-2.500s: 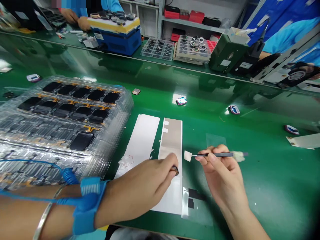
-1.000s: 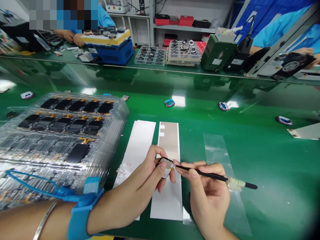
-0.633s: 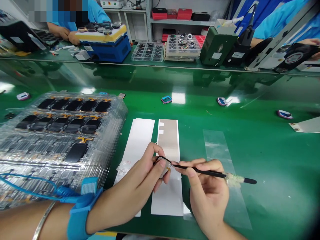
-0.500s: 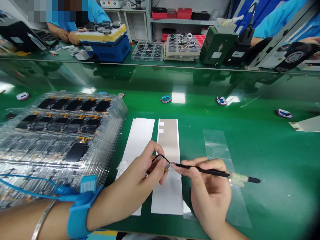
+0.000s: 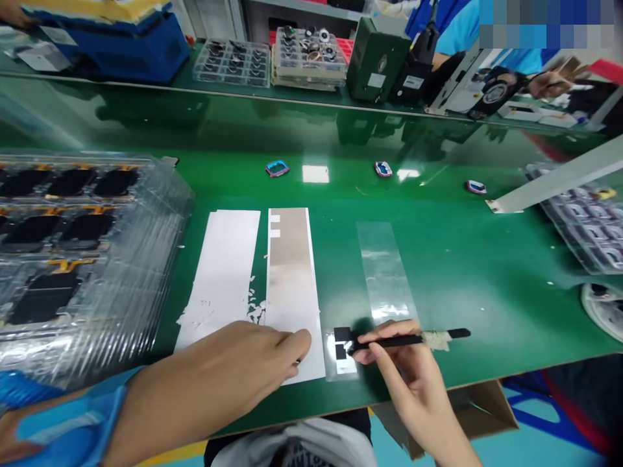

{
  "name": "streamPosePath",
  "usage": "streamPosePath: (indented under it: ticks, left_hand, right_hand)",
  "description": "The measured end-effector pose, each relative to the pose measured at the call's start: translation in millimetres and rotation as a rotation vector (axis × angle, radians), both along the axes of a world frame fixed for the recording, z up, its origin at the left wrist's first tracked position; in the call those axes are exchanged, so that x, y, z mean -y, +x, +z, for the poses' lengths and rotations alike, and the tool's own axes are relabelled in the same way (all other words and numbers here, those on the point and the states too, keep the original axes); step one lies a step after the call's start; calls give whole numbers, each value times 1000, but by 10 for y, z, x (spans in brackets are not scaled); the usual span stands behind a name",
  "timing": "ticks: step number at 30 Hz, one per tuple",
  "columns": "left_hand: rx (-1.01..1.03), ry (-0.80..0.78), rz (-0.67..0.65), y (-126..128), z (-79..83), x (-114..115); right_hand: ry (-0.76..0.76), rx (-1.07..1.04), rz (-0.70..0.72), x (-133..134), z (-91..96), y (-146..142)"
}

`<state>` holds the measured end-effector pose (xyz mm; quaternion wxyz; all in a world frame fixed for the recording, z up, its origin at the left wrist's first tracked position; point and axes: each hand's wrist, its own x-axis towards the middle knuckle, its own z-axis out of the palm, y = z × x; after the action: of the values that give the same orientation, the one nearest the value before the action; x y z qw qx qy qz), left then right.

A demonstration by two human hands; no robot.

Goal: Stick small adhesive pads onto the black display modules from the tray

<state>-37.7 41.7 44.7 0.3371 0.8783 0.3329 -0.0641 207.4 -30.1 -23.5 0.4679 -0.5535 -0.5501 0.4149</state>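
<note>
My left hand (image 5: 243,363) lies curled on the near end of a grey sticker sheet (image 5: 291,272). Its fingertips are pressed together over something small and dark that I cannot make out. A blue wrist strap (image 5: 68,421) is on that arm. My right hand (image 5: 406,373) pinches black tweezers (image 5: 403,339). The tweezer tip touches small black squares on a short clear strip (image 5: 342,353) by the table's front edge. A white backing sheet (image 5: 221,266) lies to the left of the grey one.
A stack of clear trays with black parts (image 5: 73,259) fills the left. A clear film strip (image 5: 384,266) lies right of the sheets. Small blue-rimmed parts (image 5: 277,168) dot the green belt. More trays (image 5: 584,220) sit far right, and a cardboard box (image 5: 467,408) stands below the edge.
The view has swung right and down. My left hand has dropped from the tweezer tip onto the grey sheet's near end. The tweezers have moved right to the black squares.
</note>
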Motion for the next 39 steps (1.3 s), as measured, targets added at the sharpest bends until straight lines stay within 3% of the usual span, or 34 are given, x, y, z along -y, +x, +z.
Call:
streamPosePath:
  ticks: [9,21,25,31,35,39]
  left_hand:
    - [-59,-24,-72,-15,25,-26]
    - [-24,34,-37,-42,-82,-14]
    - [55,-72,31,-23,-35,-33]
    - [226,-146,246,26,71,-56]
    - [274,-53,399,33,28,-71]
    - [326,-27,448,35,21,-80]
  right_hand:
    - [-11,-91,-2,46,-66,-30]
    - [-35,-187,-6,13,-55,0]
    - [17,-258,-21,-43,94,0]
    - [315,-340,-88,-228,445,-375]
    - [404,-400,-88,-366,484,-683]
    - [450,-403,-94,-448,451,-820]
